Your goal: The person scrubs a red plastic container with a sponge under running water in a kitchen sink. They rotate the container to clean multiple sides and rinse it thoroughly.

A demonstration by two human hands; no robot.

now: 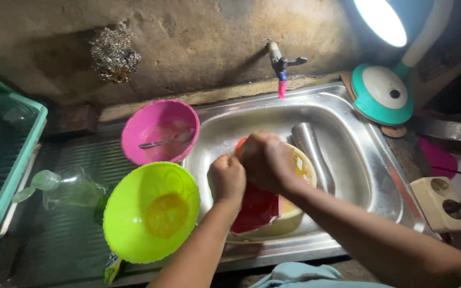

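Red pouch (255, 210) is gripped by both fists, left hand (227, 177) and right hand (265, 160), over the cream bowl (294, 213) in the sink (358, 154), while bowls at nine o'clock look unwashed.

A glossy red plastic pouch (256, 210) is showing between the hands over a pale yellow round bowl (294, 213) in the silver steel sink (358, 154). Near left, a lime-green plastic bowl (151, 212) is glowing orange at its centre. Farther back, a magenta-pink bowl (159, 132) is sitting; far right, a teal-and-white lamp (382, 93) is shining.

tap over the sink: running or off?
Off. No water stream shows below the tap spout; the sink basin beneath it shows no falling water.
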